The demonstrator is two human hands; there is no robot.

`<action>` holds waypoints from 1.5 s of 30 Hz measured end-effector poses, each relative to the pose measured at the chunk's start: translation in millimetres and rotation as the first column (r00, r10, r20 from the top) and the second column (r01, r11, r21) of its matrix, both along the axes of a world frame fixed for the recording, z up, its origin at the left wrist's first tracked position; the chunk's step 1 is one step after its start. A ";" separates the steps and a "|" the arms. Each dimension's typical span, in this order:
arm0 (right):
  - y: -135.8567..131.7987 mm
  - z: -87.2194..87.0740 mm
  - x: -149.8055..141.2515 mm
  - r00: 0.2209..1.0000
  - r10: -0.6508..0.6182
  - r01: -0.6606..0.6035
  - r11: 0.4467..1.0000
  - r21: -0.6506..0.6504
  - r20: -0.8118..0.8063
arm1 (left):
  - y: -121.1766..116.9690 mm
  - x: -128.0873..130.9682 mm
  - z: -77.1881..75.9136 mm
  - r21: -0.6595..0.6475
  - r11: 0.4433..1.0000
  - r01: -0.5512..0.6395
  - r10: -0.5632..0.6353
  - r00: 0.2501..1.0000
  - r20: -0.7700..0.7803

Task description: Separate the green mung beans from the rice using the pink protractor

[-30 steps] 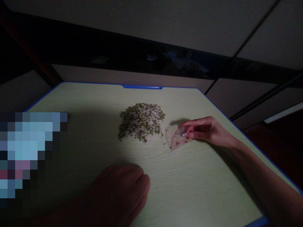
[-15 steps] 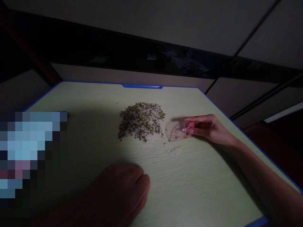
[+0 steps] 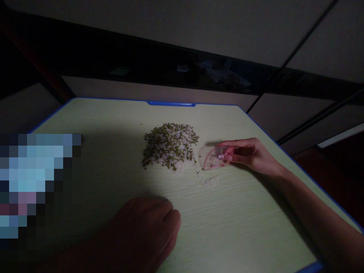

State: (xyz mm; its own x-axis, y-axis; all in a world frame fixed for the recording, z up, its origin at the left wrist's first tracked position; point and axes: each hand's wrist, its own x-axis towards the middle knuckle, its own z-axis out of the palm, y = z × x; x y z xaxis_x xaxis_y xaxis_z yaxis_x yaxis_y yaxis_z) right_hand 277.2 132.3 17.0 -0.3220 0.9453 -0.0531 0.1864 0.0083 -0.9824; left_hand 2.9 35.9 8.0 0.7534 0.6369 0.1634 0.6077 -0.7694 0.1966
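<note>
My right hand [image 3: 256, 156] pinches a pink see-through protractor [image 3: 214, 158] between thumb and fingers, just above or on the table. Left of it is a mixed heap of small green beans and white grains [image 3: 170, 146], apart from the protractor. A thin trail of pale grains [image 3: 209, 181] lies near the protractor's lower edge. My left hand [image 3: 150, 223] rests closed in a fist on the near part of the table, below the heap. Nothing sticks out of the fist; its palm side is hidden.
The pale wood-grain table [image 3: 241, 231] has a blue rim, with a blue handle piece [image 3: 172, 104] at the far edge. Pale cabinet panels [image 3: 182, 22] stand behind it. A pixelated patch covers the left side. The scene is dim.
The protractor has tilted or shifted very slightly in my right hand, and the pale grain trail beside it looks thinner. My left hand and the heap have not moved.
</note>
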 end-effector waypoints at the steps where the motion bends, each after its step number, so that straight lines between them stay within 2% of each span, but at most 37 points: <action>1: 0.0 -0.6 -0.9 1.000 0.001 -0.001 1.000 0.008 -0.001 | 0.0 -0.3 -0.4 0.002 1.000 -0.001 0.001 1.000 0.003; 9: 0.2 -1.7 -5.3 0.994 -0.092 0.095 0.995 0.031 -0.065 | -1.8 -1.2 -3.2 0.019 1.000 -0.005 0.005 1.000 0.015; 13: 2.3 -2.1 -2.8 0.992 -0.129 0.129 0.990 0.057 -0.012 | -2.0 -0.1 -1.2 0.020 1.000 -0.008 0.008 1.000 0.004; 17: 2.8 -1.7 -1.1 0.996 -0.091 0.089 0.994 0.068 0.020 | -0.9 -0.3 -0.1 0.015 1.000 -0.006 0.006 1.000 -0.012; 23: -0.4 0.0 -3.9 1.000 -0.009 0.010 0.999 0.039 -0.018 | -0.4 -1.1 0.4 -0.007 1.000 0.003 -0.003 1.000 -0.018; 28: -1.0 -2.7 -7.4 0.999 -0.038 0.039 0.998 0.047 -0.027 | -0.9 -0.5 1.4 -0.009 1.000 0.004 -0.005 0.999 -0.034; 33: 0.2 -3.2 -6.6 0.993 -0.113 0.109 0.989 0.101 0.039 | -0.5 0.4 1.2 -0.010 1.000 -0.010 0.010 1.000 -0.012; 40: -2.1 -1.7 -7.0 0.998 -0.063 0.063 0.996 0.064 -0.011 | -1.7 -0.3 0.8 -0.008 1.000 0.003 -0.003 1.000 -0.022; 45: -3.6 -2.2 -10.2 1.000 -0.014 0.014 0.997 0.074 0.010 | -1.2 -1.3 -3.5 0.008 1.000 -0.006 0.006 1.000 -0.008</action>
State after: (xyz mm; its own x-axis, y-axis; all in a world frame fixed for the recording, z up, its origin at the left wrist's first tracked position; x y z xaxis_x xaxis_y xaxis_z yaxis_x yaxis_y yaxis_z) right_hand 267.1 128.7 14.8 -0.3084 0.9512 0.0139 0.1973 0.0782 -0.9772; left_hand 1.7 34.8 4.5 0.7509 0.6402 0.1622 0.6141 -0.7672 0.1853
